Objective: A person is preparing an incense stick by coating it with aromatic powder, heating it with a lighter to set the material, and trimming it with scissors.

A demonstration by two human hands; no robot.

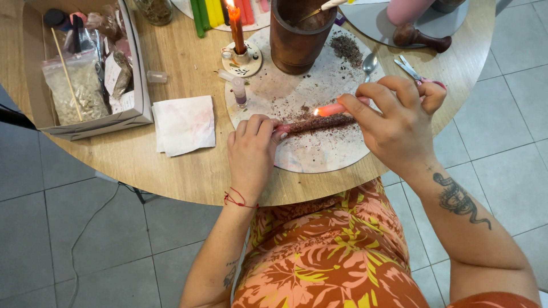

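We see the left hand (251,151) pinching one end of a candle (317,123) coated in dark flakes, its tip hidden by fingers. The right hand (397,122) grips a lit candle (332,108) above it, over the round board (319,157). Farther: wooden mortar (297,43), contents cut off; box (134,85) of herb bags.

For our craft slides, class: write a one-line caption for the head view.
Left hand steadies a herb-coated candle on a round plate while the right hand holds a lit pink candle against it.

Round wooden table (171,165) stands on a grey tiled floor (68,228)
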